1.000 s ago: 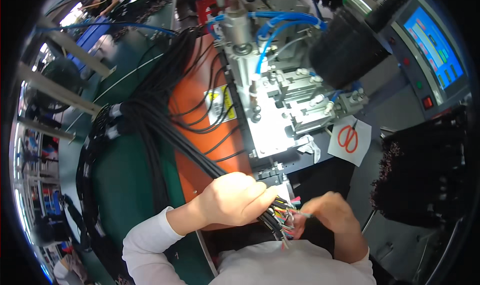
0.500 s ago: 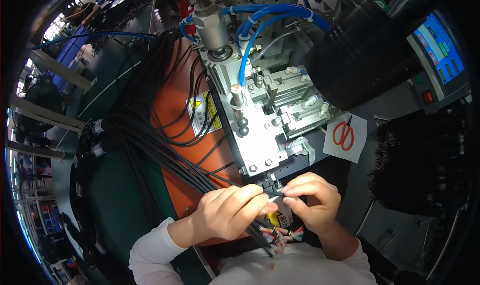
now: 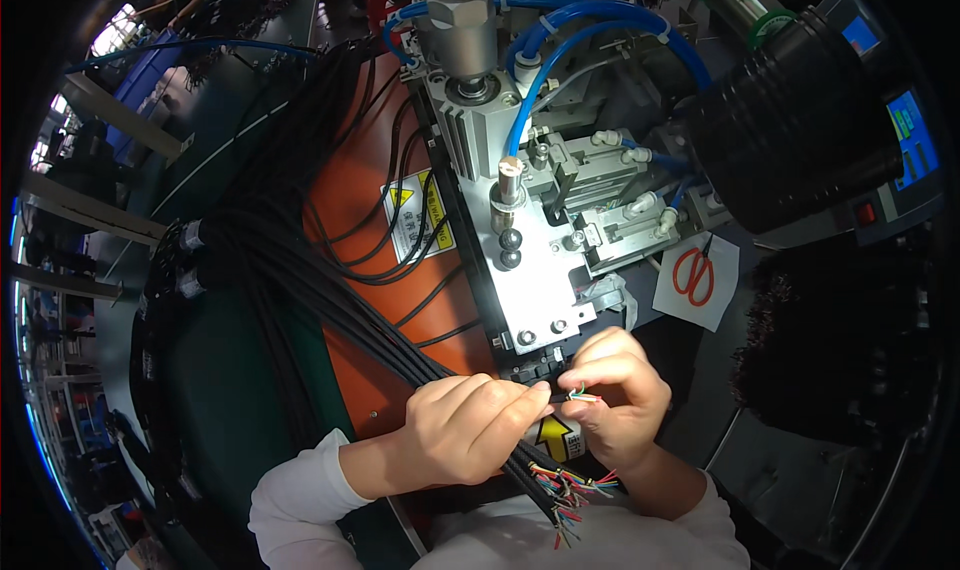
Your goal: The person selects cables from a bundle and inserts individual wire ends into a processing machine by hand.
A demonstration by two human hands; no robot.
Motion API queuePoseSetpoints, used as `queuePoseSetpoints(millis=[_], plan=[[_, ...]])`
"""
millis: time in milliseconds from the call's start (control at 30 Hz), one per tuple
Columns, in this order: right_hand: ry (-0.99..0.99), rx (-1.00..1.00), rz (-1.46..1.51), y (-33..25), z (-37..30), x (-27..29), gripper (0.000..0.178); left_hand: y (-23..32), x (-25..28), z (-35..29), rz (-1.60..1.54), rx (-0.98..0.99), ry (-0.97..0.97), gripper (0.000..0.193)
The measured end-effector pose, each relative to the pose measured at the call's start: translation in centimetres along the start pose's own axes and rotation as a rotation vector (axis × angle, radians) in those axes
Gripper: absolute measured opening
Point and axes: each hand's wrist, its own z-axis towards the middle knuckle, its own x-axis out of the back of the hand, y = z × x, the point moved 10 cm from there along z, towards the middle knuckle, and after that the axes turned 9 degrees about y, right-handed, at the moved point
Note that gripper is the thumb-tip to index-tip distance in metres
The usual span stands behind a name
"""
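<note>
My left hand (image 3: 470, 432) is closed around a black cable, its thumb and forefinger pinching close to the cable's end. Coloured wires (image 3: 584, 397) fan out of that end, red, white and green among them. Against them press the thumb and bent fingers of my right hand (image 3: 628, 395), partly hiding the wires. Below my left hand hangs a bundle of black braided cables (image 3: 528, 475), with many loose coloured wire ends (image 3: 568, 490) in front of my body. Just beyond my hands stands a metal pneumatic fixture (image 3: 530, 290), its small black front clamp close to my fingertips.
More black cables (image 3: 340, 315) run left over an orange board (image 3: 360, 210) bearing a warning label (image 3: 418, 215). Right of the fixture, red-handled scissors (image 3: 693, 277) lie on white paper. A black ribbed lamp hood (image 3: 795, 125) and a control screen (image 3: 912, 140) stand at the far right.
Coloured wires now show at the cable end between my hands, where only dark cable showed before. My right fingers have curled in more. The whole view has shifted slightly.
</note>
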Motion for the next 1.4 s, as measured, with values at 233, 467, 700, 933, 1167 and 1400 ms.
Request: queuePoseSetpoints(millis=[233,467,700,933,1167,1400], plan=[[0.064,-0.479,0.355,3.2,0.1,-0.2,0.015,0.0,-0.4,-0.1,-0.025,0.0,-0.016,0.017],[0.055,0.219,-0.363,-2.7,0.6,0.4,0.018,0.6,-0.5,0.1,0.1,-0.06,-0.059,0.013],[-0.197,-0.373,-0.21,1.6,0.2,1.5,0.014,0.9,-0.8,-0.3,0.145,-0.114,-0.051,0.017],[-0.025,-0.481,-0.008,4.2,-1.0,2.4,0.01,1.0,-1.9,-0.7,0.204,-0.109,-0.121,0.021],[0.086,-0.156,-0.44,2.4,-0.5,2.4,0.012,0.8,-2.5,-1.5,0.198,-0.113,-0.127,0.029],[-0.008,-0.234,-0.485,2.4,-0.1,2.2,0.01,1.2,-2.0,-1.5,0.185,-0.136,-0.123,0.028]])
